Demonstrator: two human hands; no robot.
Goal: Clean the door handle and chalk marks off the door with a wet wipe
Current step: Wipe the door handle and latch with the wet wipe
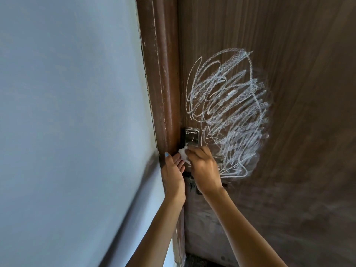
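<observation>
A dark brown wooden door (289,93) carries a large white chalk scribble (229,112) to the right of its metal handle plate (191,136). My right hand (205,168) covers the handle and pinches a small white wet wipe (48,154) against the lower part of the plate. My left hand (173,170) rests beside it at the door's edge, fingers straight and touching the wipe from the left. The handle lever is mostly hidden under my right hand.
A reddish-brown door frame (163,83) runs along the left of the door. A pale blue wall (73,112) fills the left side. A faint whitish smear (212,218) shows on the door below the handle.
</observation>
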